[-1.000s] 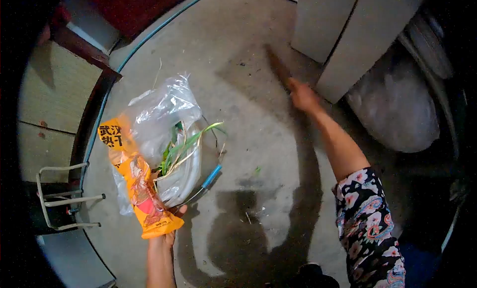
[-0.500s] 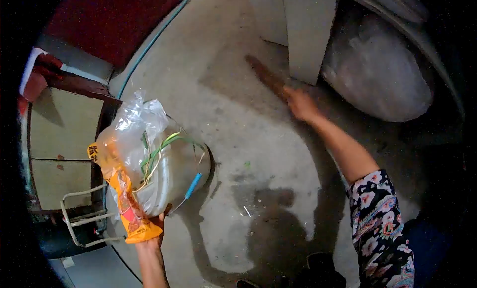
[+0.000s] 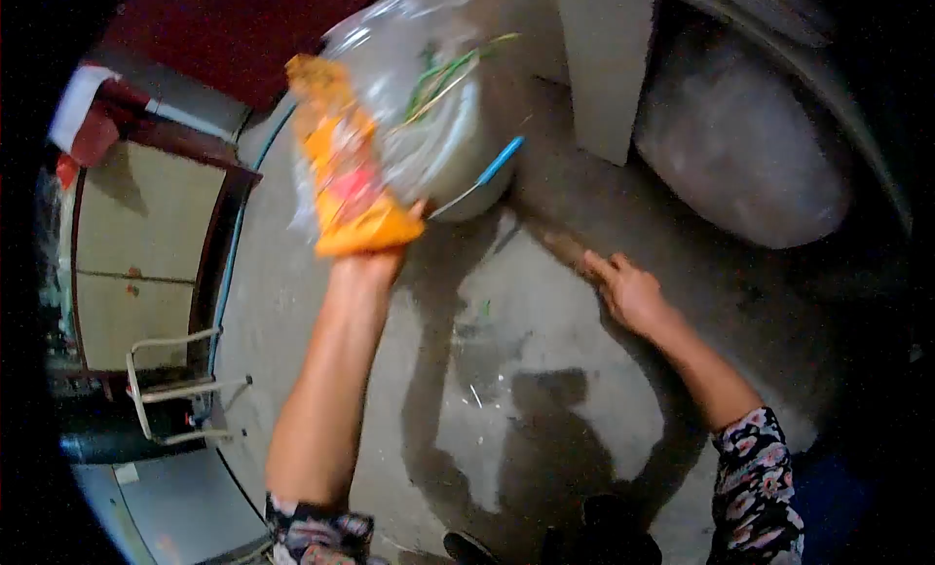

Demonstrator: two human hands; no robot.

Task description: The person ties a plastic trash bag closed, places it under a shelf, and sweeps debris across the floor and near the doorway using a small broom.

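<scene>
Floor grey, shadowed | hose beside cabinet | orange packet held

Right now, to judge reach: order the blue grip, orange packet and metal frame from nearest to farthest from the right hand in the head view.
1. Blue grip, ahead-left of right hand
2. Orange packet, left, against left hand
3. Metal frame, far left
</scene>
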